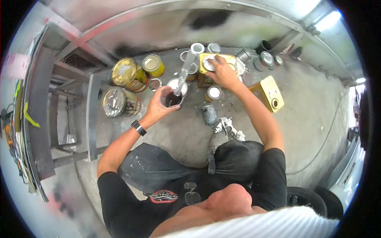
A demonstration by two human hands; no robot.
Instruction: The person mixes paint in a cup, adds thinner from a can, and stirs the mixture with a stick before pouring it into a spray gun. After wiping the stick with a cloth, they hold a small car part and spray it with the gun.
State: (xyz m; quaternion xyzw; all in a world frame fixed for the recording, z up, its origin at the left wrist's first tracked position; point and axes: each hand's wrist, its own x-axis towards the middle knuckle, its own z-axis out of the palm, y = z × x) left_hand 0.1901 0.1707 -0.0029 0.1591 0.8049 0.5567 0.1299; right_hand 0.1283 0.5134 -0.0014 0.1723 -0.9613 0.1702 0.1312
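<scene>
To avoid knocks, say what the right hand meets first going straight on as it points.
Likely the white disc over the yellow tin; the right hand seems already at it, though depth is unclear.

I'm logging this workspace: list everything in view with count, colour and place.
Cup: one, clear with dark contents, left of centre
Stick: one, translucent, in the cup
Rectangular cans: two, yellow, centre and right
Round piece: one, white, over centre can
Large round tins: three, mostly yellow, left
Small containers: at least six, mixed colours, floor ahead
Crumpled paper or cloth: one bundle, white, near knees
Metal stand: one, grey, left
Hose or cable: one, dark, right
Lamp: at least one, white, upper right
Watch: one, black, left wrist
Left hand: one, bare, around cup
Right hand: one, bare, at round piece
</scene>
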